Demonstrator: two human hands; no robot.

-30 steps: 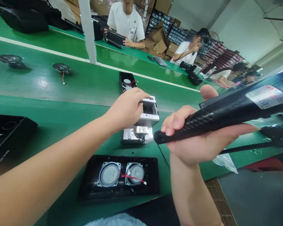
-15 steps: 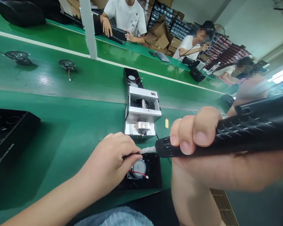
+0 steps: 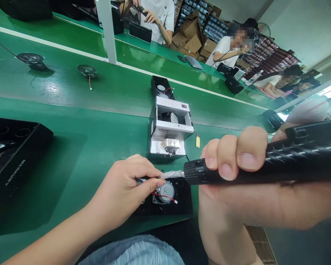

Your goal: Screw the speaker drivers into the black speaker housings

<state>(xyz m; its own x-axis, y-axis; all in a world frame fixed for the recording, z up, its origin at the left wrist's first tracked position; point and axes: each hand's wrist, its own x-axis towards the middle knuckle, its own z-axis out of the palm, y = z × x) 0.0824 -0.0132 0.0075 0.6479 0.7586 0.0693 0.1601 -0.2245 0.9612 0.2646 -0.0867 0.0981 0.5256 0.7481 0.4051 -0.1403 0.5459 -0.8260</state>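
My right hand (image 3: pixel 237 176) is wrapped round a black electric screwdriver (image 3: pixel 194 172), which points left. Its bit (image 3: pixel 172 174) looks wrapped in clear film or tape. With thumb and index finger, my left hand (image 3: pixel 132 184) pinches the tip end of that bit; whether a screw is there too is hidden. Below the bit lies a black speaker panel (image 3: pixel 183 206) with a round silver-backed speaker (image 3: pixel 166 192) on it. A red wire with a white plug (image 3: pixel 175 201) crosses the speaker. Just beyond my hands stands a silver screw feeder (image 3: pixel 172 127).
Behind the feeder lies another black panel (image 3: pixel 157 81) with a speaker. Loose speakers (image 3: pixel 86 70) rest on the green bench, left of it. A large black speaker box (image 3: pixel 19 154) fills the left side. A yellow piece (image 3: pixel 198 141) lies right of the feeder. Co-workers sit across the bench.
The view has shifted slightly. My hands keep the same hold on the screwdriver and its bit, and more of the panel's speakers shows. A co-worker opposite has raised their hands with a black part.
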